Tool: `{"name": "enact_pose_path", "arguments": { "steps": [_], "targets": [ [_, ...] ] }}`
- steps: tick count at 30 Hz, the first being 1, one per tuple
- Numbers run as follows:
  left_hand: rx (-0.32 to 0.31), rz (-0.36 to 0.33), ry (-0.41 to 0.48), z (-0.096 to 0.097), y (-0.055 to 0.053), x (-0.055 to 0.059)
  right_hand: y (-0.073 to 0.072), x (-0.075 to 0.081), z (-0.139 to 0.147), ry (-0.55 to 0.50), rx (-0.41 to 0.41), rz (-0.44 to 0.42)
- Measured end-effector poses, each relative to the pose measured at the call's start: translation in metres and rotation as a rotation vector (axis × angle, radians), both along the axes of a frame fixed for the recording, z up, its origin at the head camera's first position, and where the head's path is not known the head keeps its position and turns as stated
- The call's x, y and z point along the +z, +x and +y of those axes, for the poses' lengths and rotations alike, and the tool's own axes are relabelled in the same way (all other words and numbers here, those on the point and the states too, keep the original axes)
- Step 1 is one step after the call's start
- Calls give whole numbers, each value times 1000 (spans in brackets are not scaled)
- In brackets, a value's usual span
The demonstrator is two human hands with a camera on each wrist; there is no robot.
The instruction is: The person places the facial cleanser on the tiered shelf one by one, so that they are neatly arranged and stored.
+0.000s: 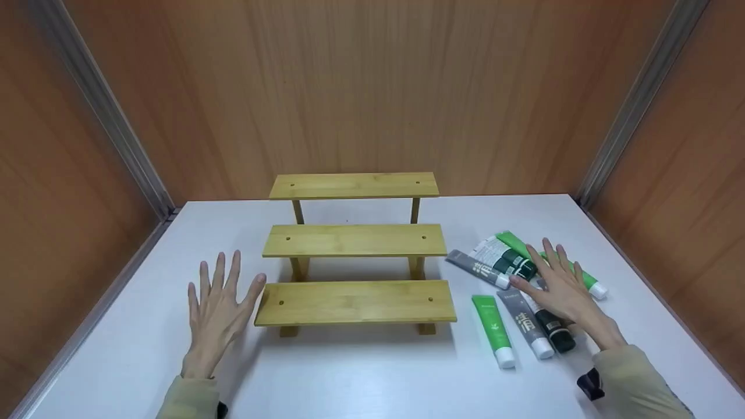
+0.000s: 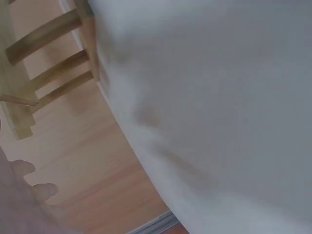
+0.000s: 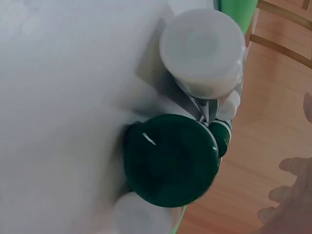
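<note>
A three-tier wooden step stand (image 1: 355, 240) stands in the middle of the white table. My left hand (image 1: 216, 321) is beside its lower left end, fingers spread and holding nothing. Over the pile of squeeze tubes on the right hovers my right hand (image 1: 563, 294), its fingers also spread and partly hiding several tubes. Nearest the stand lie a green tube (image 1: 492, 323) with a white cap and a grey tube (image 1: 474, 268). Another grey tube (image 1: 524, 319) lies beside a dark-capped tube (image 1: 556, 330). Close up in the right wrist view are a dark green cap (image 3: 170, 161) and a white cap (image 3: 201, 51).
Wooden panels enclose the table (image 1: 361, 378), with a back wall (image 1: 361, 87), a left wall (image 1: 70, 192) and a right wall (image 1: 681, 192). Grey metal posts run up the two back corners. The stand's rear tier is close to the back wall.
</note>
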State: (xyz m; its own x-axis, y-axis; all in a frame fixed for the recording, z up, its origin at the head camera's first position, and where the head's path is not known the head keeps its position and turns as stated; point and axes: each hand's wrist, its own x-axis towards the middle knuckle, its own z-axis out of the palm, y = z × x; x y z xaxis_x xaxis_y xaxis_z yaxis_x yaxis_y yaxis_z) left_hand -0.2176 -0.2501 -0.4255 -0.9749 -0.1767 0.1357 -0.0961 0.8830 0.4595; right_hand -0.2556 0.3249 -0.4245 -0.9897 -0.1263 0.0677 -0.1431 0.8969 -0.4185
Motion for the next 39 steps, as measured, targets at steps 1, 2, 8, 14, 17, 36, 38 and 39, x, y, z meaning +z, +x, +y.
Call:
{"name": "enact_pose_path", "arguments": {
  "steps": [1,2,8,14,17,36,38,39],
  "targets": [
    [-11,-11,49,2,0,1,-1,2,0,-8,11,-3],
    [-22,-27,113,4,0,3,-3,3,0,-19,20,-9],
    [-75,-96,512,12,-2,7,-12,10,-1,-116,66,-78],
    [-76,-156,676,12,-4,0,-18,14,-4,-187,81,-125],
    [-89,-185,724,8,-5,-4,-22,16,-5,-230,100,-136],
    [-111,-275,904,-5,-13,-14,-50,5,-18,-412,177,-226],
    [-112,-276,914,-5,-12,-15,-51,4,-20,-399,169,-229],
    [-109,-277,920,-5,-12,-14,-52,3,-21,-396,166,-229]
  ]
}}
